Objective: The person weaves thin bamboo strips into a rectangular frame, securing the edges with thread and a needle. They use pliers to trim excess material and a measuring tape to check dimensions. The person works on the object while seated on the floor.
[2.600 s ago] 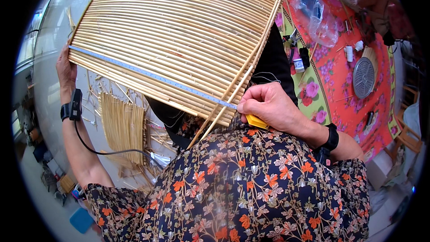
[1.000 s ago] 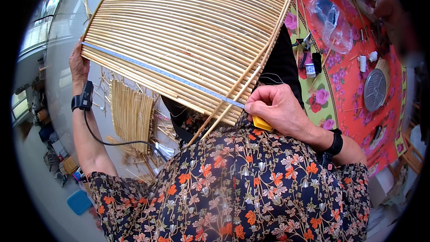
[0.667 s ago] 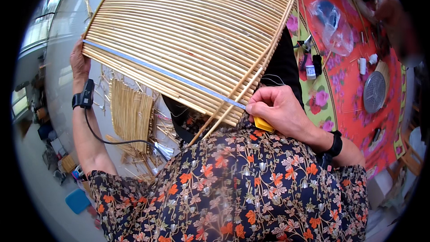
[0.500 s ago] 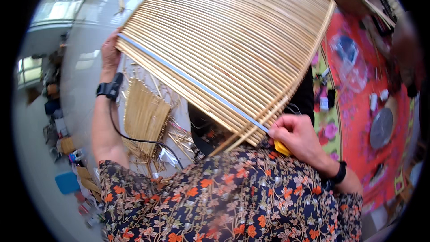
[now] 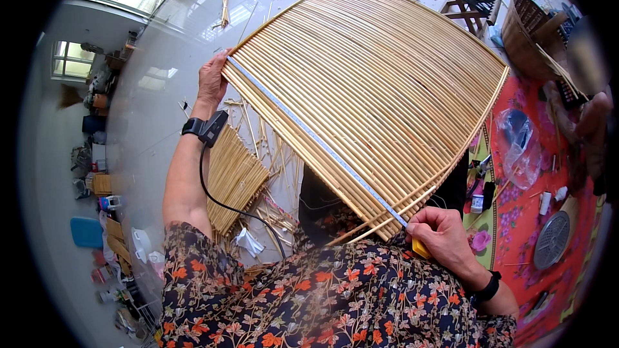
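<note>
A large panel of thin straw-coloured sticks (image 5: 380, 71), laid side by side, leans across my lap. My left hand (image 5: 213, 80) is closed on its left corner, where the end of a measuring tape sits. From there the tape's pale blue blade (image 5: 309, 134) runs straight across the sticks near the panel's close edge. At the close right corner, my right hand (image 5: 442, 237) grips the tape measure's yellow case (image 5: 420, 249), mostly hidden under the fingers. A few stick ends cross over each other beside that hand.
A smaller stick panel (image 5: 235, 177) lies left of my lap among loose sticks. A red flowered cloth (image 5: 516, 245) on the right bears a plastic bag (image 5: 521, 154) and a round grey disc (image 5: 551, 240). Beyond stand a woven basket (image 5: 525, 45) and a folding stool (image 5: 471, 0).
The whole scene has shifted right and down in the picture as my head moved. Both hands keep their hold, and the tape still spans the same edge.
</note>
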`<state>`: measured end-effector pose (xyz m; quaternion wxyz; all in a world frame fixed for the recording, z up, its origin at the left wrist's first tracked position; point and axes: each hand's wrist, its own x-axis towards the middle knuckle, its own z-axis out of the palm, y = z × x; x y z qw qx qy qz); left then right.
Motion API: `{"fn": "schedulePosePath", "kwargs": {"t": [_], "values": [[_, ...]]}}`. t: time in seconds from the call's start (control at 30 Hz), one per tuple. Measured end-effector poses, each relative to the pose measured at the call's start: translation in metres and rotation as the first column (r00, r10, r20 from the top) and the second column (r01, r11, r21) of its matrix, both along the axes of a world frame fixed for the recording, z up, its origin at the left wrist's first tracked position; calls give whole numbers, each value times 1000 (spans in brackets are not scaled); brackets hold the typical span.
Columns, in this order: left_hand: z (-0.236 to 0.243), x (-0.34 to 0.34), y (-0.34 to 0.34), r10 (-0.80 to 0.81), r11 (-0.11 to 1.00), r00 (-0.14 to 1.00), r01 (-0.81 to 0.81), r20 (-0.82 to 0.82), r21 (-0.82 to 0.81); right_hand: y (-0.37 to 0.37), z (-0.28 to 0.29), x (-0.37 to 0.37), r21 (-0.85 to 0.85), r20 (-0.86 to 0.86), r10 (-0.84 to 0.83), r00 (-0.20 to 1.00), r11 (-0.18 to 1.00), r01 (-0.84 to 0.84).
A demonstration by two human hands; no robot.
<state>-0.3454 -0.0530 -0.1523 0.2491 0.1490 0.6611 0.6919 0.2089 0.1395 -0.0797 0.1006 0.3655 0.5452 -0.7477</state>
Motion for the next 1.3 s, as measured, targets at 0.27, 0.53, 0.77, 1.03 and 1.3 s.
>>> {"fn": "schedulePosePath", "kwargs": {"t": [0.27,0.53,0.77,1.03,1.3], "values": [[1,1,-2,0,1000,999,-1,52,19,-2,1,2,-61,28,-25,999,998,26],[-28,-45,-32,-151,988,988,151,-8,-42,-2,-5,0,3,-32,14,999,1000,-14],[-16,-34,-6,-14,997,993,23,115,-76,-4,-9,6,-159,0,-108,994,981,107],[-13,-33,-11,-95,993,989,103,114,-65,-6,-12,6,-157,-8,-105,994,982,102],[-13,-33,-12,-89,994,989,97,118,-60,-5,-11,7,-160,11,-83,997,984,83]]}}
